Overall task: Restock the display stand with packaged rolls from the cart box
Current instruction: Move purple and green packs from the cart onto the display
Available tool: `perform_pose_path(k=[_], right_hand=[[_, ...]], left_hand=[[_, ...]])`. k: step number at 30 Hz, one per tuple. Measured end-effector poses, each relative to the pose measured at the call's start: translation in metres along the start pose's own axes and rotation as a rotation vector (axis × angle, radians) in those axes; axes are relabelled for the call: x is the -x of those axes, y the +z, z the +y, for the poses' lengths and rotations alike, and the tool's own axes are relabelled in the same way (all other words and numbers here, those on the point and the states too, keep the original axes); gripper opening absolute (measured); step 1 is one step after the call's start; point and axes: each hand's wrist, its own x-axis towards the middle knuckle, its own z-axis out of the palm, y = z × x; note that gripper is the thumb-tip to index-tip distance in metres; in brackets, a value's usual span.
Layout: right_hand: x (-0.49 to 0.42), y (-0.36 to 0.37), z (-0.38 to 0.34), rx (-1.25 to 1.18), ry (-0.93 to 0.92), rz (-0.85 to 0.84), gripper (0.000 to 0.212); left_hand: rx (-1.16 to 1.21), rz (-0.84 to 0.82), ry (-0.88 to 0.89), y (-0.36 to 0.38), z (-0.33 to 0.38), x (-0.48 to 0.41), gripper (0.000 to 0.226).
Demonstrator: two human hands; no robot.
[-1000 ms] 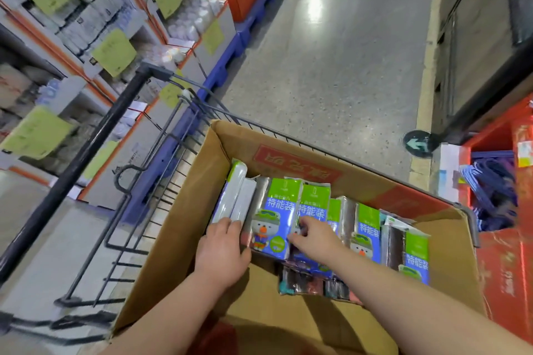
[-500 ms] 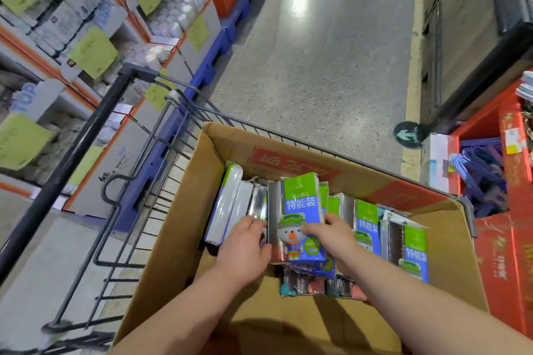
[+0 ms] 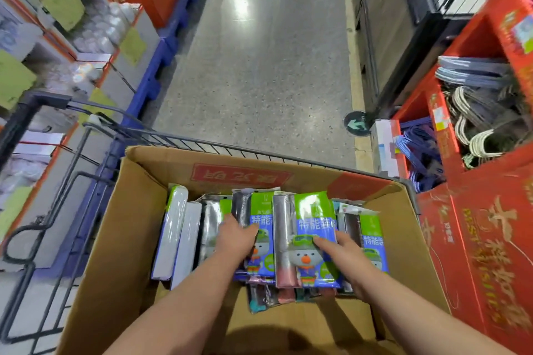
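Observation:
An open cardboard box [image 3: 124, 239] sits in a wire cart [image 3: 86, 170] and holds several packs of rolls with green and blue labels. My right hand [image 3: 343, 253] grips one pack [image 3: 310, 239] at its right edge and holds it raised above the others. My left hand [image 3: 235, 235] is curled round the left side of a second pack [image 3: 261, 228] beside it. More packs stand on edge at the box's left [image 3: 173, 233] and right [image 3: 370, 236]. The red display stand [image 3: 490, 239] is on the right.
Hangers [image 3: 478, 112] fill the red stand's upper bins. Shelves with white goods and green tags [image 3: 66, 6] line the left side. An open aisle of speckled floor [image 3: 259, 66] runs ahead, with a green arrow sticker [image 3: 356, 124] near the stand.
Both hands have moved from resting on the packs to gripping one each. The pack in my right hand has risen and shifted right. The view has tilted up toward the red stand.

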Motion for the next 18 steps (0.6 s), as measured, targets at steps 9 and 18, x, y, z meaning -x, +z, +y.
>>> perform_pose_path(k=[9, 18], right_hand=[[-0.003, -0.002, 0.010, -0.134, 0.046, 0.103, 0.078], [0.040, -0.003, 0.012, -0.177, -0.075, 0.282, 0.022]], left_hand=[[0.240, -0.085, -0.066, -0.026, 0.020, 0.030, 0.064], [0.408, -0.210, 0.050, -0.037, 0.022, 0.070, 0.047]])
